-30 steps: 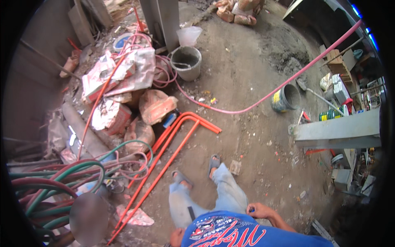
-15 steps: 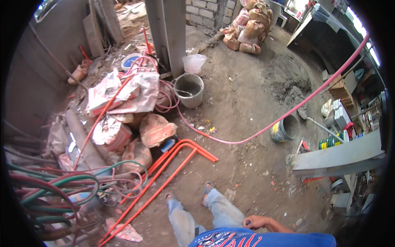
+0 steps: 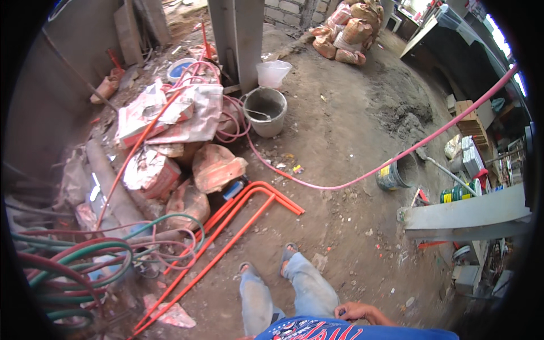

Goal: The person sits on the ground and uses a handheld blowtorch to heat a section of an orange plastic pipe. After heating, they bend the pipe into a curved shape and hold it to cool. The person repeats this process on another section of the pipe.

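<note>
My right hand (image 3: pixel 351 310) is low at centre right beside my blue jeans (image 3: pixel 310 286) and blue shirt (image 3: pixel 317 327), its fingers curled round a small dark thing I cannot make out. A sliver of my left hand (image 3: pixel 245 337) shows at the lower edge, fingers hidden. My sandalled feet stand on dirt (image 3: pixel 340 255). Left of them lie long bent orange pipes (image 3: pixel 249 221) beside crumpled sacks (image 3: pixel 218 170) and tangled green and red hoses (image 3: pixel 85 255). A pink hose (image 3: pixel 362 175) curves across the ground and rises to the upper right.
A grey bucket (image 3: pixel 269 123) stands by a steel column (image 3: pixel 238 39). Another bucket (image 3: pixel 399 173), a long-handled tool (image 3: pixel 450 170) and a steel beam (image 3: pixel 464 214) are at right. Piled sacks (image 3: pixel 354 34) sit at the back, a grey wall (image 3: pixel 39 102) at left.
The view has tilted up, showing more of the block wall and piled sacks at the back. My left hand has mostly dropped out of view. My right hand stays curled by my jeans.
</note>
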`<state>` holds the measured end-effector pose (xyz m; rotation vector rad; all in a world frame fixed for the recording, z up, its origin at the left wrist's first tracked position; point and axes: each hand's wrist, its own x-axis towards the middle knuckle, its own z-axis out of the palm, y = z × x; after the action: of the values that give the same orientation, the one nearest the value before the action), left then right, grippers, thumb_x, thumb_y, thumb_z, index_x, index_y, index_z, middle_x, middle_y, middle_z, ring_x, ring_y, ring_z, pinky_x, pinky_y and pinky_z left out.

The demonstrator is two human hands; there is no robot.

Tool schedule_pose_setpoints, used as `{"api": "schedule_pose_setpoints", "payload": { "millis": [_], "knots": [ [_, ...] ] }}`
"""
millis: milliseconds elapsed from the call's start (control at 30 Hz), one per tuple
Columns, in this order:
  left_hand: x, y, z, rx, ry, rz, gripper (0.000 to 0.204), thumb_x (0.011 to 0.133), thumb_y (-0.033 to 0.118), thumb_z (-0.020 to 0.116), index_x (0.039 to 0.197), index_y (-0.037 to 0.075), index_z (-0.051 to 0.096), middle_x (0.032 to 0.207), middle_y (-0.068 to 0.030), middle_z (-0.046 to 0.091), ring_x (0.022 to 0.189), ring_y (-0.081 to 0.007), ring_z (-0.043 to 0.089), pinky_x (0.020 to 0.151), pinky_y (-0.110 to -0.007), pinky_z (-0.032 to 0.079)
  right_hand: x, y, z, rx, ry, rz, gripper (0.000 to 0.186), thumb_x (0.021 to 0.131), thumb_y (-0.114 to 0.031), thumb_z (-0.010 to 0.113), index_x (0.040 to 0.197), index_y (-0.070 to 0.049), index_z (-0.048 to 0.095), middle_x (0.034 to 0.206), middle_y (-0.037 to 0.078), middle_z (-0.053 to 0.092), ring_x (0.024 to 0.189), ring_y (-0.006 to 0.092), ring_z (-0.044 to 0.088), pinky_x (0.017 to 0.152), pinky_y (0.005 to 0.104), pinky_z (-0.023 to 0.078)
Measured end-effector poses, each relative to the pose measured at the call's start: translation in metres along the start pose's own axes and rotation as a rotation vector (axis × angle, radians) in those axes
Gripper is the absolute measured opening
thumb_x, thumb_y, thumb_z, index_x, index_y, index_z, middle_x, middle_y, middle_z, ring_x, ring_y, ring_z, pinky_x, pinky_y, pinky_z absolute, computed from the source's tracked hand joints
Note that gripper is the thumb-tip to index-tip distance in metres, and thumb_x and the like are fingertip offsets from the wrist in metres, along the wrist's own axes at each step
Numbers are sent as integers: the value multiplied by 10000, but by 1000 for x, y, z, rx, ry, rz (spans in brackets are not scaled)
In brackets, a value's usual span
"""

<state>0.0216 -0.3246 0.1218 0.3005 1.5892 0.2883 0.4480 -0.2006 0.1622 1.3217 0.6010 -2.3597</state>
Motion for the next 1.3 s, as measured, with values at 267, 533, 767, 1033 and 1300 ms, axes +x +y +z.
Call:
{"api": "schedule_pose_setpoints", "payload": {
  "millis": [267, 533, 767, 1033, 1300],
  "knots": [
    [4, -59, -70, -23, -116, -22, 363, 1072, 235, 577, 1300, -13, 712, 1252, -171, 733, 1146, -257, 680, 1015, -397, 535, 27, -2, 60, -33, -16, 31, 87, 942, -163, 772, 937, -120, 697, 741, -83, 597, 599, 7, 508, 483, 199, 344],
    [-12, -158, -121, -60, -448, 0, 367, 1071, 241, 581, 1302, -13, 712, 1250, -171, 735, 1142, -254, 682, 1011, -394, 538, 49, -13, 87, -145, -103, 112, 118, 930, -178, 774, 953, -98, 691, 734, -75, 597, 588, 10, 511, 477, 213, 341],
    [-2, -197, -133, -404, -510, -333, 342, 1053, 317, 630, 1160, 12, 742, 1123, -146, 753, 983, -211, 714, 877, -372, 582, 59, -25, 86, -191, -128, 152, 132, 923, -170, 766, 980, -97, 672, 724, -52, 604, 569, 24, 516, 484, 223, 352],
    [45, -105, -124, -477, 61, -276, 299, 1039, 384, 654, 1062, 93, 717, 909, -65, 736, 799, -182, 705, 694, -333, 568, 96, -83, 27, -380, -169, 174, 236, 932, -298, 790, 955, -92, 678, 765, -31, 661, 638, 45, 570, 528, 243, 412],
    [111, -61, -111, -528, 217, -77, 237, 1034, 351, 659, 1107, 132, 712, 912, -48, 727, 756, -156, 672, 677, -311, 548, 130, -210, -30, -353, 450, -99, 269, 925, -304, 777, 939, -53, 680, 778, 21, 692, 668, 110, 628, 596, 288, 496]
  ]
}}
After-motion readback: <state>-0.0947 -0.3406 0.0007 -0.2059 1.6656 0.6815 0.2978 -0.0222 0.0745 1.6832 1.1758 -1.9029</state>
